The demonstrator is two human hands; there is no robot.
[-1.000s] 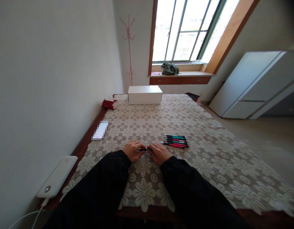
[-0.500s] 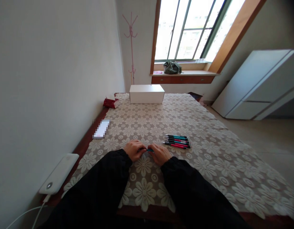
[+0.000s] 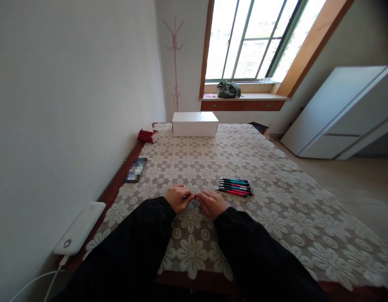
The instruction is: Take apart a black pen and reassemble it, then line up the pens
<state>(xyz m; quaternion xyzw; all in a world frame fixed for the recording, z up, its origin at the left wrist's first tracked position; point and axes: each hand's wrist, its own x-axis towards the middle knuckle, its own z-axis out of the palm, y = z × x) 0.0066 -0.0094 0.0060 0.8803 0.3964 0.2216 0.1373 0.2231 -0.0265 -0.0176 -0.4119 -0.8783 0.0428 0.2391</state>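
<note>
Floral cloth on dark-red table — pens, white box, red packet.

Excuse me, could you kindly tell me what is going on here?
A person is holding a slim dark object, perhaps a pen, between the left hand and the right hand; most of it is hidden. Several black, teal and red pens lie side by side on the floral tablecloth, to the right of the hands. A white box stands at the cloth's far end.
</note>
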